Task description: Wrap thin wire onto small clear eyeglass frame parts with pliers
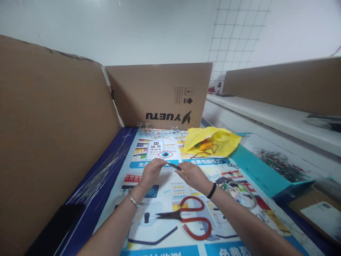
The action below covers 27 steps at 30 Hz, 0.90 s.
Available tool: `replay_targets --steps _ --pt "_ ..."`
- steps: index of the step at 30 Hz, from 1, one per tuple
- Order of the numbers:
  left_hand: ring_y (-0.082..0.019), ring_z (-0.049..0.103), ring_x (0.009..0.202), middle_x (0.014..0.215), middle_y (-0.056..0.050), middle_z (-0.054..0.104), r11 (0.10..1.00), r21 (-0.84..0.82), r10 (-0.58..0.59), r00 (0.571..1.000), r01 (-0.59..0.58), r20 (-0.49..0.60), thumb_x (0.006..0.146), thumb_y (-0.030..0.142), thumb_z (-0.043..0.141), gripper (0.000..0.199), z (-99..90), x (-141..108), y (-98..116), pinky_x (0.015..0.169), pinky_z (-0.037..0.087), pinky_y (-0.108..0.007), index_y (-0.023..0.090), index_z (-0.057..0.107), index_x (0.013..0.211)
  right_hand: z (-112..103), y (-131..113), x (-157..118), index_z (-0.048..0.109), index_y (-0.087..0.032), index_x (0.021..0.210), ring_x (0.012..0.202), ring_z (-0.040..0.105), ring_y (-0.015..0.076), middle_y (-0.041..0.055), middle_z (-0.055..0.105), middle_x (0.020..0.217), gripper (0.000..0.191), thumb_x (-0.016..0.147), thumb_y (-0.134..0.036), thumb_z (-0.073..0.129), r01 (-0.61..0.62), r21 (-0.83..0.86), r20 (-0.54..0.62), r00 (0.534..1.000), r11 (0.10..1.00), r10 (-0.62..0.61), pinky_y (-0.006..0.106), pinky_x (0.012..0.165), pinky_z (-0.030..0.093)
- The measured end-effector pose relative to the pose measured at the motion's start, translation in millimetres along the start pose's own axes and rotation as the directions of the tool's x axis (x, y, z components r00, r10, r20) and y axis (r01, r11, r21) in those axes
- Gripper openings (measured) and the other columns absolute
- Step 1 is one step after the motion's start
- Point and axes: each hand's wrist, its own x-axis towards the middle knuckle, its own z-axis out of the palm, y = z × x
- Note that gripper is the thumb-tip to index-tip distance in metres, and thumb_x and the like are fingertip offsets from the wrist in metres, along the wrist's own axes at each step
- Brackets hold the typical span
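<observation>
My right hand (pixel 194 176) is closed around a slim dark tool (pixel 173 165) with a bit of yellow near the grip; its exact kind is unclear. The tool's tip points left and reaches the fingertips of my left hand (pixel 152 172). Those fingers are pinched together, and what lies between them is too small to make out. Both hands hover over the printed sheet (pixel 162 185). Nearer to me, red-handled scissors (pixel 195 217) lie with their dark blades pointing left.
Ahead is a yellow bag (pixel 213 137) with orange cord at its mouth. A turquoise box (pixel 266 172) of tangled wire stands right. Thin metal wires (pixel 98 174) and a black phone-like slab (pixel 57 227) lie left. Cardboard walls (pixel 157 92) enclose the back and left; wire coils (pixel 249 193) lie right.
</observation>
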Motion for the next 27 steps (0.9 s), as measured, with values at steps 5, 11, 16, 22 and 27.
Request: replay_targets --steps 5,11,16,22,27 --pt "-0.015 0.061 0.092 0.096 -0.007 0.067 0.919 0.237 0.302 0.949 -0.314 0.087 0.083 0.008 0.045 0.026 -15.8 2 -7 0.079 0.052 -0.030 0.020 0.061 0.100 -5 3 1 0.058 -0.018 0.090 0.078 0.055 0.0156 0.0050 0.062 0.084 0.032 0.090 -0.041 0.035 0.100 0.168 0.062 0.992 0.981 -0.111 0.025 0.069 0.039" --pt "-0.016 0.057 0.104 0.104 -0.008 0.065 0.850 0.292 0.381 0.895 -0.437 0.232 0.083 0.006 0.044 0.030 -24.2 4 1 0.085 0.050 -0.031 0.019 0.058 0.106 -18 6 3 0.056 -0.018 0.076 0.062 0.049 0.0111 -0.0005 0.056 0.067 0.033 0.088 -0.042 0.036 0.049 0.332 0.236 0.963 0.942 -0.133 0.021 0.057 0.035" --pt "-0.016 0.053 0.110 0.108 -0.009 0.064 0.857 0.291 0.331 0.886 -0.426 0.325 0.085 0.011 0.043 0.028 -28.6 4 7 0.089 0.047 -0.032 0.019 0.059 0.107 -25 7 2 0.057 -0.018 0.076 0.059 0.045 0.0100 -0.0019 0.053 0.064 0.032 0.086 -0.042 0.038 0.002 0.428 0.309 0.939 0.904 -0.148 0.020 0.054 0.033" --pt "-0.018 0.054 0.109 0.110 -0.009 0.063 0.880 0.299 0.232 0.883 -0.370 0.408 0.087 0.015 0.039 0.029 -29.1 4 10 0.090 0.046 -0.036 0.021 0.060 0.107 -22 11 1 0.059 -0.017 0.073 0.058 0.044 0.0091 -0.0021 0.052 0.063 0.032 0.085 -0.041 0.042 -0.027 0.489 0.354 0.920 0.872 -0.170 0.019 0.052 0.033" --pt "-0.017 0.057 0.104 0.108 -0.007 0.064 0.918 0.270 0.182 0.913 -0.291 0.366 0.085 0.014 0.041 0.029 -24.2 2 5 0.089 0.046 -0.035 0.023 0.061 0.105 -25 14 2 0.060 -0.018 0.076 0.061 0.049 0.0108 -0.0010 0.057 0.067 0.033 0.086 -0.044 0.040 -0.037 0.393 0.357 0.927 0.919 -0.115 0.020 0.054 0.034"
